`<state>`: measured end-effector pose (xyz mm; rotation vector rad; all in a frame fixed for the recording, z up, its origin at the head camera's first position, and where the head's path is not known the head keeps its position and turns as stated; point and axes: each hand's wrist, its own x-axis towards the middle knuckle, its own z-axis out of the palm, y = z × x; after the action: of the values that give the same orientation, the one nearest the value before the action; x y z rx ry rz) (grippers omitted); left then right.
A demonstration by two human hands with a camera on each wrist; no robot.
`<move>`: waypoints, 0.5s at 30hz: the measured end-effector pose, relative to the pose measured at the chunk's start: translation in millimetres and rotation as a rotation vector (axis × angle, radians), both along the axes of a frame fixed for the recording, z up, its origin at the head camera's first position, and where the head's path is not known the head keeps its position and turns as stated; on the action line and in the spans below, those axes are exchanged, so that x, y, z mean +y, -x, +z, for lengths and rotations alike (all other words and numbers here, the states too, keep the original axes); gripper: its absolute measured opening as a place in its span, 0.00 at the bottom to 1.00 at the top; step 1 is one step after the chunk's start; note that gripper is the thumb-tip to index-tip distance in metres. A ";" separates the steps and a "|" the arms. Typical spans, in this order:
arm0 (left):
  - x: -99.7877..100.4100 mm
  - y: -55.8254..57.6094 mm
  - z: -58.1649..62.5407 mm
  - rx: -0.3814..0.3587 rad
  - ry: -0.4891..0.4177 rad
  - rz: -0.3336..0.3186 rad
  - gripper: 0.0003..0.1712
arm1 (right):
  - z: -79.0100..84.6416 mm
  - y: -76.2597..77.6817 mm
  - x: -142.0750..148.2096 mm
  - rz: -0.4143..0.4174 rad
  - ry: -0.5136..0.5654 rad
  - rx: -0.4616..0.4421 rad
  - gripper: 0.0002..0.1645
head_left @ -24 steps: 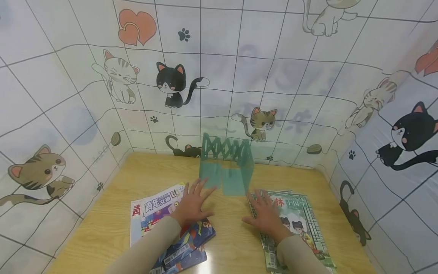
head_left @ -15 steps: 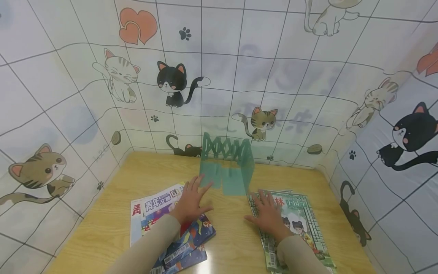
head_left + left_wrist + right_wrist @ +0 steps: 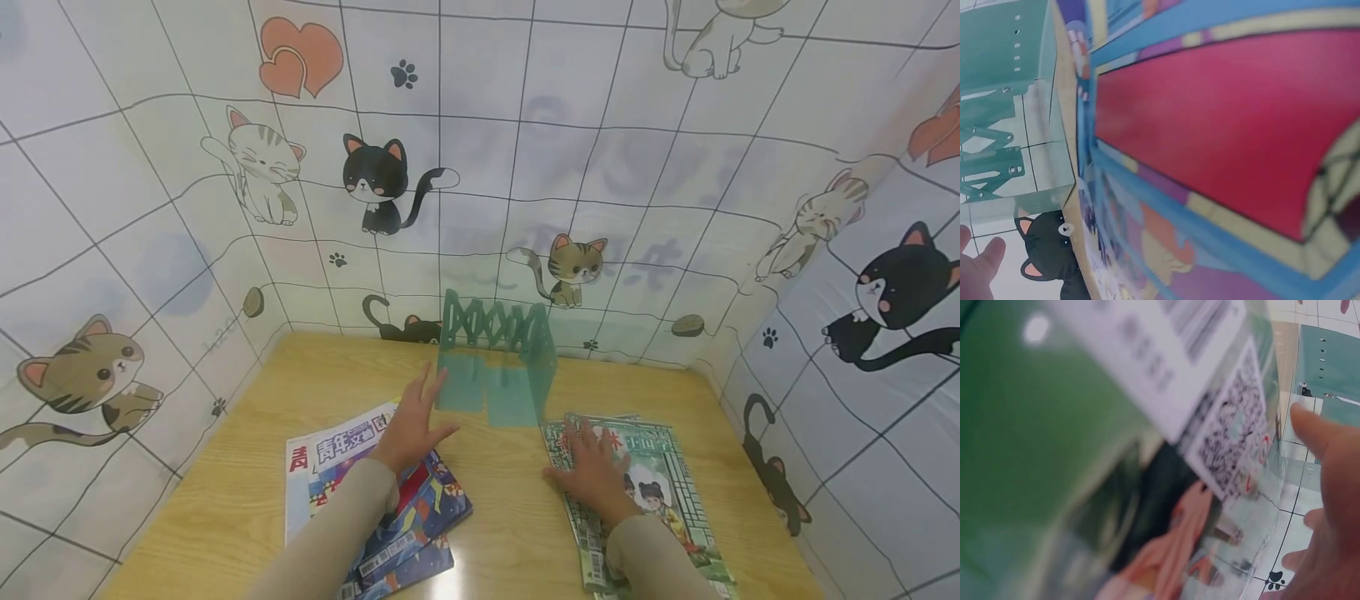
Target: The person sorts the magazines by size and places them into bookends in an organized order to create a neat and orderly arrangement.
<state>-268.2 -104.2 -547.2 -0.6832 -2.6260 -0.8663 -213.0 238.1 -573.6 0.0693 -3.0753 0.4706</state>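
Observation:
My left hand (image 3: 407, 427), fingers extended and thumb apart, is over the upper part of the left magazines (image 3: 345, 450), with its fingertips beside the left panel of a translucent green expandable bookend (image 3: 512, 396). Nothing is in its grasp. Spread fingers of my right hand (image 3: 592, 471) lie over the upper left of the green-covered magazines (image 3: 667, 483); whether they touch the cover cannot be told. In the left wrist view, a red and blue cover (image 3: 1210, 119) fills most of the picture. The right wrist view shows a green cover with a barcode label (image 3: 1235, 425) close up.
Dark blue magazines (image 3: 420, 521) stick out from under the left pile, fanned at an angle. Wooden tabletop (image 3: 495, 508) shows between the two piles. Behind the bookend rises a white cloth wall (image 3: 480, 167) with printed cats, which also closes both sides.
My left hand has moved slightly up and left, turning so its fingers look closer together, away from the bookend's base. The right hand has shifted a little right over the green magazine.

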 end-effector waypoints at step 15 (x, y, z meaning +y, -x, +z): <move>-5.2 24.3 27.6 0.014 -0.004 0.018 0.57 | -1.6 -0.7 9.1 -0.131 0.031 -0.114 0.62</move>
<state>-292.5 -109.4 -519.7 -0.6608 -2.6132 -0.8586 -212.3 247.2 -575.1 -0.1640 -3.1554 0.5336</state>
